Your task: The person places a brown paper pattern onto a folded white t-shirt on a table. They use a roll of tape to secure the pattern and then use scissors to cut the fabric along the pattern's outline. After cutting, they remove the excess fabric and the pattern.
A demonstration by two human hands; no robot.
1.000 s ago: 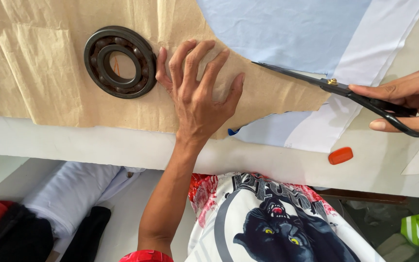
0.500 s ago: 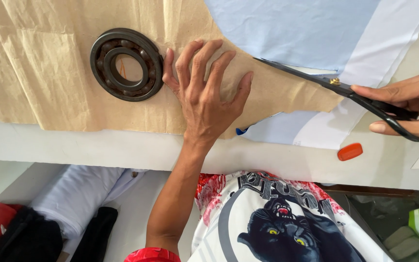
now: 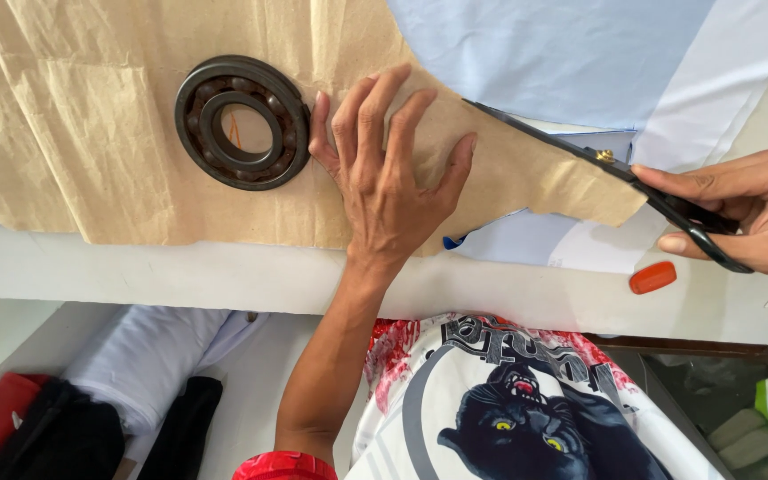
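Scissors (image 3: 615, 178) sit in our right hand (image 3: 740, 213), fingers curled through the dark handles, the long blades lying along the upper edge of the brown paper pattern (image 3: 91, 124); we cannot tell how far the blades are parted. Our left hand (image 3: 388, 182) lies flat with fingers spread, pressing the pattern onto the light blue fabric (image 3: 562, 53) on the white table (image 3: 180, 271). Just beside its thumb rests a dark metal bearing ring (image 3: 242, 122), weighing the paper down. Near the right hand lies a small orange chalk piece (image 3: 652, 277).
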